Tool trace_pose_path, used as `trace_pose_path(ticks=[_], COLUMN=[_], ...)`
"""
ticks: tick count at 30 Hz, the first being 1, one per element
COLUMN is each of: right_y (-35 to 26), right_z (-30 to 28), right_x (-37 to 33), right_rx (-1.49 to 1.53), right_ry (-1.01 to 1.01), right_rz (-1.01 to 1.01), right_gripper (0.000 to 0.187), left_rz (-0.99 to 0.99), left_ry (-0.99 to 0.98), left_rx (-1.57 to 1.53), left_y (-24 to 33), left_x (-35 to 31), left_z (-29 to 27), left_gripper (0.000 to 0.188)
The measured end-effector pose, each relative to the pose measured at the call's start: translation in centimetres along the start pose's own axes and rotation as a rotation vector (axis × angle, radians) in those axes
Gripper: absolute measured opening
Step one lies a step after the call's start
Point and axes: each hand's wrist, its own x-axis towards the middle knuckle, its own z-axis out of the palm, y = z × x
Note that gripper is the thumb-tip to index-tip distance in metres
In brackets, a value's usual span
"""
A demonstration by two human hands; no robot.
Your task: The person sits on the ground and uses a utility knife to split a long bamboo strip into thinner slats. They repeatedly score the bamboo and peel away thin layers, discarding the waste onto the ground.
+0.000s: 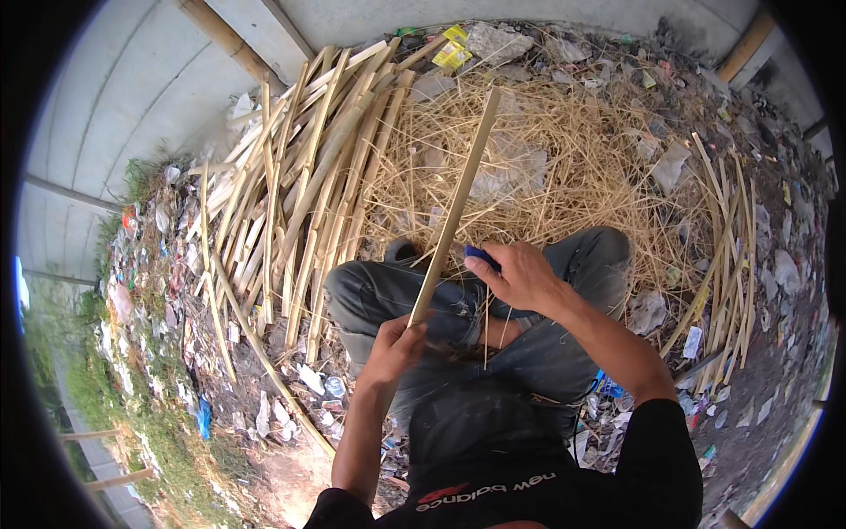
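My left hand (397, 346) is closed around the lower end of a long, flat bamboo strip (460, 189). The strip slants up and away from me, over my crossed legs. My right hand (524, 278) grips a blue-handled tool (482, 257), close to the strip's right side. Its working end is too unclear to make out, and I cannot tell whether it touches the strip. Below that hand, thin slivers (486, 331) hang or lie across my lap.
A big pile of split bamboo (326, 176) lies at the left. Straw-like shavings (582, 159) cover the ground ahead. Thinner strips (730, 264) are bundled at the right. Litter (308, 379) is strewn around me, and a grey panel wall (352, 22) stands beyond.
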Motion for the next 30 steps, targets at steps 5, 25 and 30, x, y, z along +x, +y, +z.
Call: trace_pose_path(ticks=[5, 25, 30], right_y=[-4.2, 8.9, 0.9], right_z=[4.4, -6.2, 1.1], right_x=[-2.3, 2.7, -1.2], right_rx=[-0.051, -0.261, -0.102], right_ry=[-0.254, 0.141, -0.103], right_rz=[-0.003, 0.393, 0.064], right_gripper=[0.065, 0.069, 0.06], left_rz=[0.085, 0.215, 0.11], left_ry=[-0.045, -0.086, -0.005], left_rx=[0.052, 0.429, 0.264], left_y=[-0.7, -3.0, -2.6], left_x=[1.6, -0.8, 2.1], left_z=[0.6, 0.9, 2.5], left_gripper=[0.026, 0.034, 0.04])
